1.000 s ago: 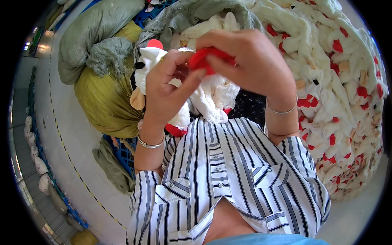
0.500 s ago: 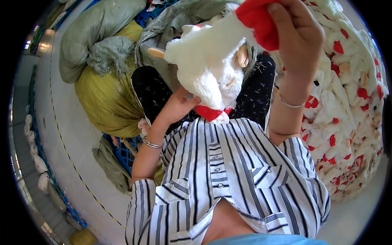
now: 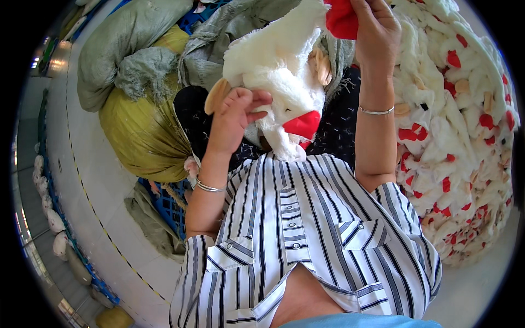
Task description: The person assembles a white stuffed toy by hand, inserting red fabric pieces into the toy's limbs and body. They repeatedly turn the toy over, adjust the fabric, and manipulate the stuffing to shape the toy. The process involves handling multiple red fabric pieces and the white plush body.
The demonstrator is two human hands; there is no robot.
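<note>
A: Seeing what from the head view?

B: Looking down at a white plush piece [image 3: 270, 54], stretched over the lap [image 3: 340, 109] and up toward the top edge. Pinching its red end [image 3: 342, 21] with the right grip [image 3: 378, 41], closed on the cloth.

A: And with the left grip [image 3: 234, 119]?

B: Loosely curled, with a gap in the pinch, right by a tan ear-like flap [image 3: 216, 97]. Can't tell if touching the plush.

A: Spotting much nearby?

B: Yep, a big white-and-red heap [image 3: 454, 164] off right, yellow-green sack [image 3: 139, 139] left.
</note>
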